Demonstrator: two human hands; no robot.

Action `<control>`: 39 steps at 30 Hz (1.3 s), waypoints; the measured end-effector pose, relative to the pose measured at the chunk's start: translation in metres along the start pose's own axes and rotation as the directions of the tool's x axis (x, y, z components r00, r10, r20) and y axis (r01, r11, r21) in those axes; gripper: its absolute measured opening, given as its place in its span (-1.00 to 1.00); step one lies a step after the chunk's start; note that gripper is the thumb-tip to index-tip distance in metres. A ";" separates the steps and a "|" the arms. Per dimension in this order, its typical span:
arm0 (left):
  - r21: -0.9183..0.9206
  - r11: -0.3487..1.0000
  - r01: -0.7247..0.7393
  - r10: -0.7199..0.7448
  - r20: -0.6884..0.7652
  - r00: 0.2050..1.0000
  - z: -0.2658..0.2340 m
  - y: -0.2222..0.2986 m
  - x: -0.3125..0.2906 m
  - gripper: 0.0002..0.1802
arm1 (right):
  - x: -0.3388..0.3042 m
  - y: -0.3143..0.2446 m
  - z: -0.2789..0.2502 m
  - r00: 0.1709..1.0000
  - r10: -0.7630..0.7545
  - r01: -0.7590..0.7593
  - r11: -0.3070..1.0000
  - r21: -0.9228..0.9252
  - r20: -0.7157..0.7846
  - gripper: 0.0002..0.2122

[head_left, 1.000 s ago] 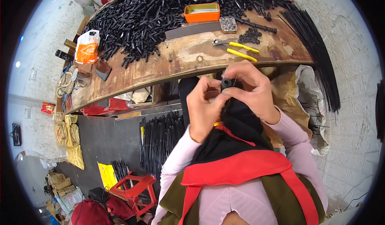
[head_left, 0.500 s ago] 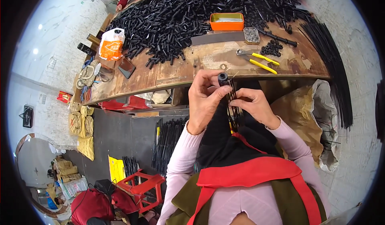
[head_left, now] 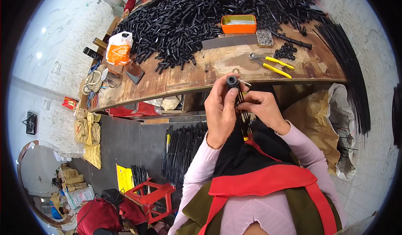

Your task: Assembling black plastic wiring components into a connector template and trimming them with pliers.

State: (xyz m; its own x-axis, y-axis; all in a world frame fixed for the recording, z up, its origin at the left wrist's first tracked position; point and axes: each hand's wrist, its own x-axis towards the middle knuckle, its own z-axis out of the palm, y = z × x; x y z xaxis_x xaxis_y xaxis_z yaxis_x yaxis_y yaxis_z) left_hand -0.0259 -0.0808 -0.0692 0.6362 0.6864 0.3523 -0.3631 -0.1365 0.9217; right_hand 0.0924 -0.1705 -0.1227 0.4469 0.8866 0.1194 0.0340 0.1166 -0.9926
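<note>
A long brown wooden table (head_left: 167,75) is stretching across in front of the person, and a broad heap of short black tubes (head_left: 188,27) is covering its far part. Near its front edge, over the lap, a slim bundle of thin black rods (head_left: 245,119) is standing between the hands, its long axis running from the lap up toward the table and tilting slightly left at the top. The left hand (head_left: 220,115) is gripping the top, thumb and fingers wrapping narrowly around the head. The right hand (head_left: 262,109) is pinching the rods just below, thumb and forefinger nearly meeting. Yellow-handled metal pliers (head_left: 274,63) are lying on the table beyond. The bundle's round black hollow head (head_left: 232,80) is pointing its open end up toward the camera.
</note>
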 end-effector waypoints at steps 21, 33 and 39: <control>-0.106 0.981 0.161 -0.116 0.339 0.933 -0.013 -0.020 0.049 -0.71 | 0.028 0.018 -0.106 0.819 -0.571 0.081 0.216 -0.973 -0.058 -0.76; -0.240 0.908 0.344 -0.303 0.190 0.934 0.005 -0.051 0.039 -0.75 | 0.064 0.039 -0.132 0.947 -0.321 0.070 0.249 -0.966 -0.014 -0.59; -0.086 0.942 0.324 -0.303 0.194 0.933 -0.003 -0.020 0.024 -0.64 | 0.034 -0.010 -0.089 0.961 -0.079 0.100 0.993 0.067 -0.264 -0.78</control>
State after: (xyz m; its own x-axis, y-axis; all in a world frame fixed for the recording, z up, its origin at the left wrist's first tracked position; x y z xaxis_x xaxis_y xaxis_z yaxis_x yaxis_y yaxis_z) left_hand -0.0056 -0.0599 -0.0797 0.8357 0.5432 0.0808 -0.1943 0.1548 0.9686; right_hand 0.1872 -0.1816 -0.1108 0.6627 0.7251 0.1873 0.0182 0.2345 -0.9720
